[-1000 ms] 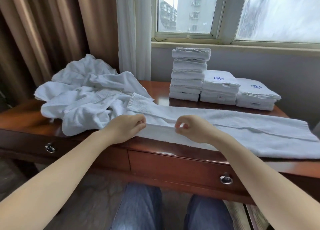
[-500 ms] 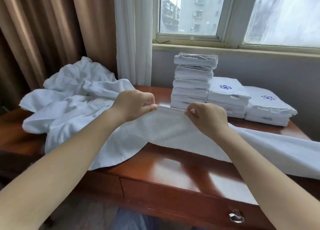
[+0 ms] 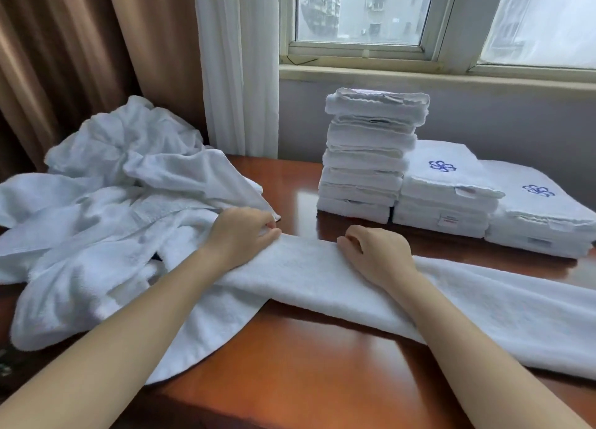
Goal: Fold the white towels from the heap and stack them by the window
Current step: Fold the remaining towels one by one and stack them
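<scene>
Lowered from mid-air, the towel (image 3: 322, 267) edge now lies on the desk (image 3: 306, 364); left hand (image 3: 242, 235) pinches it, right hand (image 3: 377, 254) grips it with curled fingers. Heap (image 3: 113, 186) at left; three folded stacks (image 3: 364, 157) below the window (image 3: 361, 9).

Taking the middle of the table (image 3: 306, 364) as the clock centre: the heap (image 3: 113, 202) sits out at 9 to 10 o'clock. A long towel (image 3: 483, 306) lies crosswise from about 8 o'clock out past 3, with its left end touching the heap. The left hand (image 3: 240, 235) holds the towel's far edge at 11, right beside the heap. The right hand (image 3: 375, 254) holds the same edge at 12. Behind the towel and apart from it, a tall stack (image 3: 367, 157) stands at 12 to 1. A lower stack (image 3: 445, 196) is pushed against its right side, and a third stack (image 3: 541, 222) sits at 2. The window (image 3: 361, 12) is behind and above the stacks, with a curtain (image 3: 238, 64) at 11, behind the heap.
</scene>
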Demonstrator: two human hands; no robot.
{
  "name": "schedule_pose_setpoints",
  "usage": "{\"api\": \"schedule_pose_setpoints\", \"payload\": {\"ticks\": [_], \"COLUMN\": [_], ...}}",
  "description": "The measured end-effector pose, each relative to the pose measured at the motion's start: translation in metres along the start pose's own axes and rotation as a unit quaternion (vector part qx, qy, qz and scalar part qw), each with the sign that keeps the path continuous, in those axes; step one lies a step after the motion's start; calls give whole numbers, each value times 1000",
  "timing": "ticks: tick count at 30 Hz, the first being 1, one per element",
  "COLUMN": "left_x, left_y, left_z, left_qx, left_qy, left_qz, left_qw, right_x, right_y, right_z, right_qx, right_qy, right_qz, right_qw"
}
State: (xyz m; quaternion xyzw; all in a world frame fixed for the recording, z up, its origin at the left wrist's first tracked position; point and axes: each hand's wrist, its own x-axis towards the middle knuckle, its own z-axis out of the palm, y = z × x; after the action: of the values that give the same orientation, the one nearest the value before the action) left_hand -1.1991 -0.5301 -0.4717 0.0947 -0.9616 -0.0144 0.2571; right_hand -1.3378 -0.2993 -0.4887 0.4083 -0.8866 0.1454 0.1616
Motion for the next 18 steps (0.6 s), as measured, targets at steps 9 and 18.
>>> {"api": "schedule_pose_setpoints", "payload": {"ticks": [9, 18], "left_x": [13, 30], "left_y": [17, 128], "left_z": [-15, 2], "left_qx": [81, 32], "left_qy": [-128, -188], "left_qz": [-21, 57], "left_qw": [988, 980], "right_x": [-4, -51], "right_y": [-5, 49], "right_z": [-9, -66], "right_qx": [10, -27], "right_qy": [-31, -45], "right_qz": [8, 66], "right_qw": [999, 996]}}
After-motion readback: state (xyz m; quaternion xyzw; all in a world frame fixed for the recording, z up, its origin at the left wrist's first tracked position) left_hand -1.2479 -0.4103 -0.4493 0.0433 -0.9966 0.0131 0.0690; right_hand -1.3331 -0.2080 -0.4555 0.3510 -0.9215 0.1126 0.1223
